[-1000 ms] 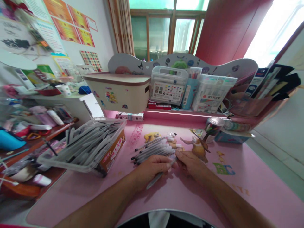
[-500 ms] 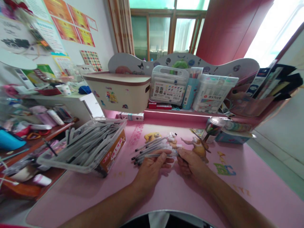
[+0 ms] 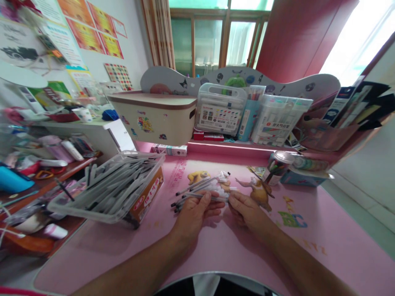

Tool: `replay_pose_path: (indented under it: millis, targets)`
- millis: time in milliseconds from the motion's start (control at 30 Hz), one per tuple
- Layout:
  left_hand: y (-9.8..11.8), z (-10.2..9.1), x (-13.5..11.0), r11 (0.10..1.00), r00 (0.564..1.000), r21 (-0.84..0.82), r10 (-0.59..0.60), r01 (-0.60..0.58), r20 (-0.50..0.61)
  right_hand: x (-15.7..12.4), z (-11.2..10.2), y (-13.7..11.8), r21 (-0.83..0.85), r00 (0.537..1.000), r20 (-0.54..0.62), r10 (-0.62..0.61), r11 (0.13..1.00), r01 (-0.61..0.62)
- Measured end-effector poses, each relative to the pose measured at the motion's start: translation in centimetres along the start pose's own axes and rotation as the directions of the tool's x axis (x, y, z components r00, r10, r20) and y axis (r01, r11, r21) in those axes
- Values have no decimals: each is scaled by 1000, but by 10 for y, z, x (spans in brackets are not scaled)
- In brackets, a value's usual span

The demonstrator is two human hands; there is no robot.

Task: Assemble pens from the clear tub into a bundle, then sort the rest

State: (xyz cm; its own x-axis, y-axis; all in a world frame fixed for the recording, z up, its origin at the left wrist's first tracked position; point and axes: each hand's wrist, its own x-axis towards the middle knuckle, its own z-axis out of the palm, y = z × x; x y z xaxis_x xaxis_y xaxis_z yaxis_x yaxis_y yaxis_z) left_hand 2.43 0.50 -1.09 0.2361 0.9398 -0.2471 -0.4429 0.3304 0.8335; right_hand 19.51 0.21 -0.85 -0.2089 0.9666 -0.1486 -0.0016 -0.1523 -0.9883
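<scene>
My left hand (image 3: 194, 211) is closed round a slim clear-barrelled pen (image 3: 218, 200), its thumb lying along the barrel. At the pen's right end, the thumb and forefinger of my right hand (image 3: 245, 209) are pinched together; exactly which part they grip is hidden. Just behind both hands lies a loose pile of similar pens (image 3: 197, 187), dark ends toward the left, partly covered by my left hand. To the left stands a clear plastic box (image 3: 115, 218) heaped with many grey and translucent pens (image 3: 123, 185), with an orange label on its side.
The pink desk (image 3: 216, 255) carries printed cartoon bears. Along its back shelf stand a lidded cream bin (image 3: 166, 123), a clear marker case (image 3: 220, 113) and a second marker box (image 3: 280, 121). A jar of pens (image 3: 277, 166) stands at the right. A cluttered side shelf (image 3: 70, 168) borders the left.
The pen and both hands stay nearly in place. My left hand has shifted slightly left and its grip on the barrel has changed a little. The view has moved slightly.
</scene>
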Motion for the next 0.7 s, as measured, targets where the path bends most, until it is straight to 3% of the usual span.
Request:
replay_pose_path:
  millis: [133,267,333,433,533,700]
  targets:
    - [3,1,-2,1000,1000,4,-5,5,13,-1,1,3,128,1000,16,25,991,-27]
    - [2,1,-2,1000,1000,19,7,-7,2,1,-1,5,-37,998,-60,-1,999,-1]
    - [2,0,-1,1000,1000,24,17,-17,-4,1,-2,4,-74,999,-40,-14,997,11]
    - [2,0,-1,1000,1000,16,27,-27,9,0,-1,1,19,999,39,6,1000,-7]
    - [3,0,-1,1000,1000,6,24,-24,15,-1,0,0,102,999,38,8,995,-12]
    - [3,1,-2,999,999,16,31,-31,8,-1,0,2,-70,1000,-28,6,998,-8]
